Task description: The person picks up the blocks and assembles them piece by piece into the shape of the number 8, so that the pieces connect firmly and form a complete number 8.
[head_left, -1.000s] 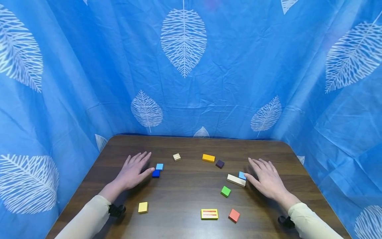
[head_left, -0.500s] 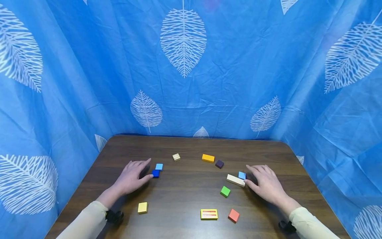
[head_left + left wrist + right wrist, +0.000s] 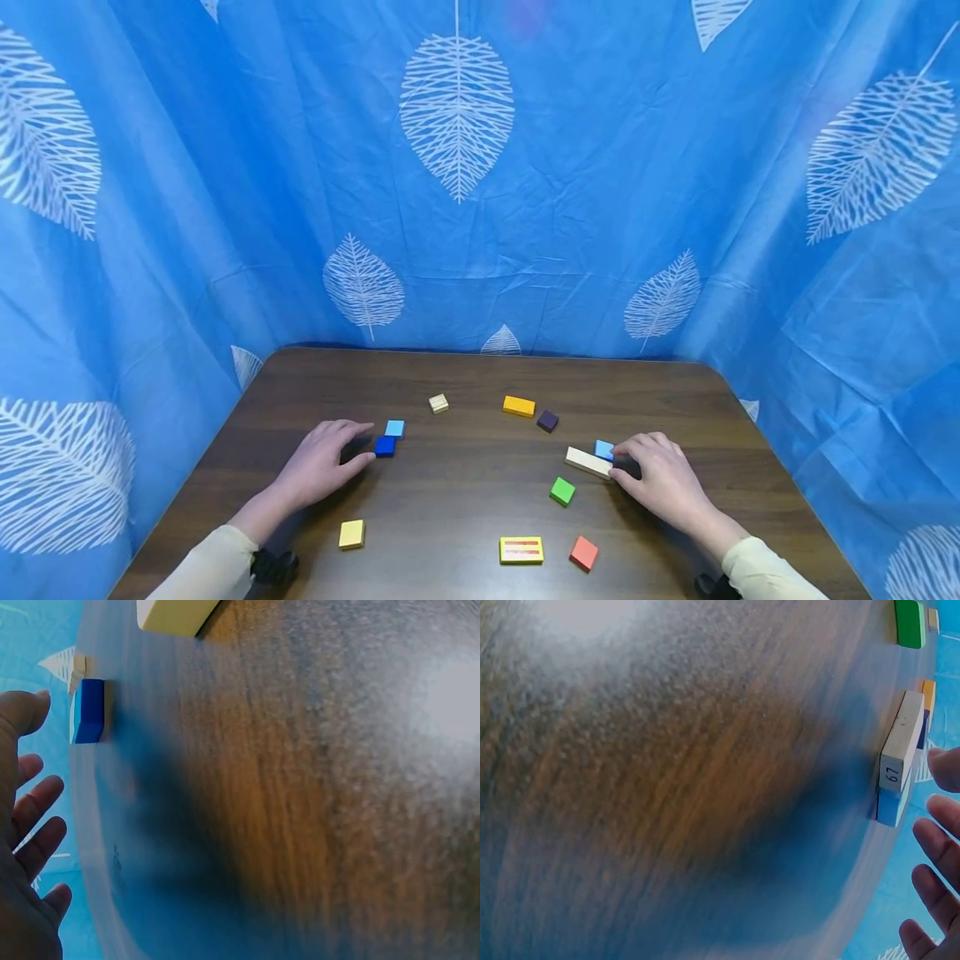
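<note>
L hand point(image 3: 315, 467), over worktop point(image 3: 465, 483) twd L edge: thumb & fingers apart, nothing held; tips nr dk blue block point(image 3: 385, 447), w/ lt blue block point(image 3: 394, 428) just beyond, twd far edge. R hand point(image 3: 667, 483), twd R edge: thumb & fingers apart, tips at R end of cream bar point(image 3: 587, 462) & blue block point(image 3: 603, 449) beside it; contact can't be told. Nr far edge, L to R: beige block point(image 3: 438, 403), orange block point(image 3: 519, 406), purple block point(image 3: 547, 421). Green block point(image 3: 562, 491) lies R of ctr.
</note>
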Motion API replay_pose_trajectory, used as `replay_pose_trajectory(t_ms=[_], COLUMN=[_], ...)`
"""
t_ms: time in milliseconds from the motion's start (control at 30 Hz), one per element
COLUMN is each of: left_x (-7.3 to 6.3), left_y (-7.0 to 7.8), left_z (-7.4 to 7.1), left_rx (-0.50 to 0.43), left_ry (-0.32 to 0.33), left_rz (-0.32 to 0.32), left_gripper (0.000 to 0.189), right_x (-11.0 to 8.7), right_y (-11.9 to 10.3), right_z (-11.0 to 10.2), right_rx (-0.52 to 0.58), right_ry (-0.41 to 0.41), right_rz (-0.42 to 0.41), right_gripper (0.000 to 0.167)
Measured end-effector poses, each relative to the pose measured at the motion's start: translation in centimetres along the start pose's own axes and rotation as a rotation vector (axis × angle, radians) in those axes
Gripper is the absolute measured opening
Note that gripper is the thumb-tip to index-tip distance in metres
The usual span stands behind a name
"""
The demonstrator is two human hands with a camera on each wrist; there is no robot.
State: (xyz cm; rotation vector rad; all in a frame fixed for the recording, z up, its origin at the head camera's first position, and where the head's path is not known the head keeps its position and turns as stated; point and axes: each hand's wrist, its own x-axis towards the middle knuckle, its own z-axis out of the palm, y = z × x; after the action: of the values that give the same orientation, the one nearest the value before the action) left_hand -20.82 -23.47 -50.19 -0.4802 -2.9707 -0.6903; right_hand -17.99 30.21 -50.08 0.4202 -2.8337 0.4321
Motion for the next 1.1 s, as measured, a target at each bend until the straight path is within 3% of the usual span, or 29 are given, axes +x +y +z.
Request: replay_pose_trajectory(t_ms=[433, 1100], left_x=[-0.2, 0.0], left_y=[0.0, -0.3], left_z=[0.4, 0.5], left_rx=[-0.001, -0.058], left_ry=[-0.016, 0.0], left_rz=[-0.019, -0.06], left_gripper=[0.041, 0.044], right_x=[-0.2, 0.0], right_y=[-0.6, -0.5], right_z=[0.6, 1.1], right_rx=[-0.033, -0.026], right_ry=[-0.019, -0.058], right_rz=[0.04, 0.063], right_gripper=[0.02, 0.022])
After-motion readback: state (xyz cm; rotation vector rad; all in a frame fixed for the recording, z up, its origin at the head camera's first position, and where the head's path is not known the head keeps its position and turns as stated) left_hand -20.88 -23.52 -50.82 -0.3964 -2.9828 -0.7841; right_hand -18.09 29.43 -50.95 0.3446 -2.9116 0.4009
